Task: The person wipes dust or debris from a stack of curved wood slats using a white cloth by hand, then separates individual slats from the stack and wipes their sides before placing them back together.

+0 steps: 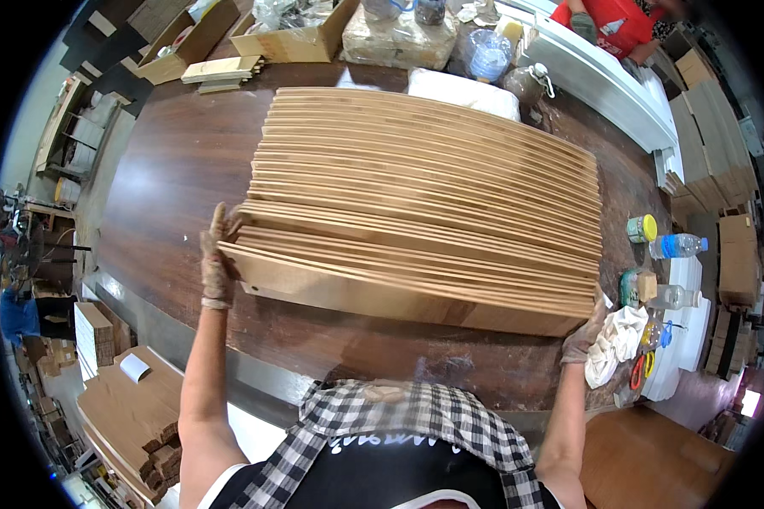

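A long row of light-brown wooden boards stands on edge, packed side by side on the dark brown table. A narrow gap runs between the front group of boards and those behind. My left hand, in a worn glove, grips the left end of the front boards, its fingers reaching over toward the gap. At their right end, my right hand, also gloved, holds the corner of the same group; part of its fingers is hidden behind the wood.
A white cloth, orange-handled scissors, bottles and a yellow-lidded jar sit at the right edge. Cardboard boxes, wood strips and a wrapped block line the back. A person in red is at far right.
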A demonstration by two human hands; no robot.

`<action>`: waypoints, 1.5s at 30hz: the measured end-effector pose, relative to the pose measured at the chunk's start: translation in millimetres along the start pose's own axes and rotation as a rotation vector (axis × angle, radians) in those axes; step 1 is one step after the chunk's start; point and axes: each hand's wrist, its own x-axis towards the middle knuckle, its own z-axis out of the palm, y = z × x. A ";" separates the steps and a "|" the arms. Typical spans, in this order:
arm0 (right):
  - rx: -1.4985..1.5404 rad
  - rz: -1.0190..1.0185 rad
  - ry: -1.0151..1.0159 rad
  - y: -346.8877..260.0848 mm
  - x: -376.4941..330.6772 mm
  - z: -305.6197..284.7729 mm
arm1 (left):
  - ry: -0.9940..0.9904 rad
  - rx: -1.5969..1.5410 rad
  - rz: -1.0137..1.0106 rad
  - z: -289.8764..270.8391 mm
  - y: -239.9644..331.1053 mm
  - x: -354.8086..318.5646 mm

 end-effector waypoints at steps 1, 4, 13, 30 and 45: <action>-0.105 -0.126 -0.039 1.9 -1.6 0.4 | 0.011 0.143 0.022 8.5 -3.9 -0.9; -0.297 -0.286 -0.019 40.4 -5.9 -17.9 | 0.020 0.319 0.181 -23.1 -50.3 -11.4; -0.225 -0.093 -0.121 14.5 -6.9 -24.5 | 0.222 0.626 0.201 -35.6 -62.1 -34.4; 0.260 0.057 -0.390 52.8 129.5 -76.3 | -0.087 -0.286 -0.312 4.7 -11.7 104.7; 0.067 0.467 -0.269 -7.0 181.7 23.7 | -0.236 0.135 -0.288 -17.0 -6.6 151.5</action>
